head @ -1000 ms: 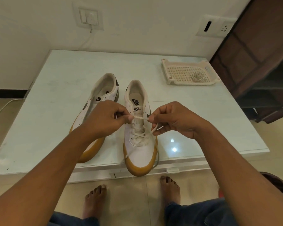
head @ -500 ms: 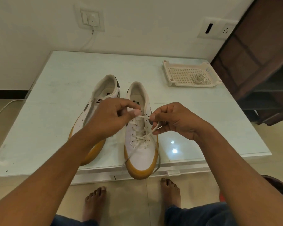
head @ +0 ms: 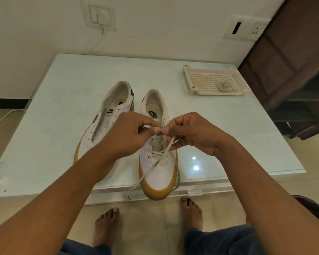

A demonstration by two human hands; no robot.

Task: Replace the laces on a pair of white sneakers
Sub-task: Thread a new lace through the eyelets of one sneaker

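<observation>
Now, left grip (head: 129, 133): curled, thumb and forefinger pinching the lace (head: 159, 154) above the tongue, tips touching those of the other grip.
Right grip (head: 191, 134): curled likewise, pinching the same lace, one strand running from under it down to the crossings.
Lace: threaded through the lower eyelets only, crossed over the tongue, two loose ends trailing past the toe and off the near edge.
Laced sneaker (head: 158, 177): directly under both grips, toe toward the person and seemingly overhanging the near edge of the worktop (head: 59, 111).
Unlaced sneaker (head: 110, 116): just beside it, eyelets bare, forepart behind the left forearm.
Risk, slip: probable loss of the pinched strand through a slack pinch, loosening the crossings below.
Risk, uneven ends: likely from a harder pull on one side, leaving one end short at the top eyelets.
Risk, tip-off: possible from a strong tug toward the body, given the overhanging toe.
Tray (head: 190, 78): far right corner, well apart, coiled lace (head: 224, 86) inside; old or new, impossible to tell.
Hidden: eyelet being worked and lace tip, both covered by fingers; left grip slightly blurred.
</observation>
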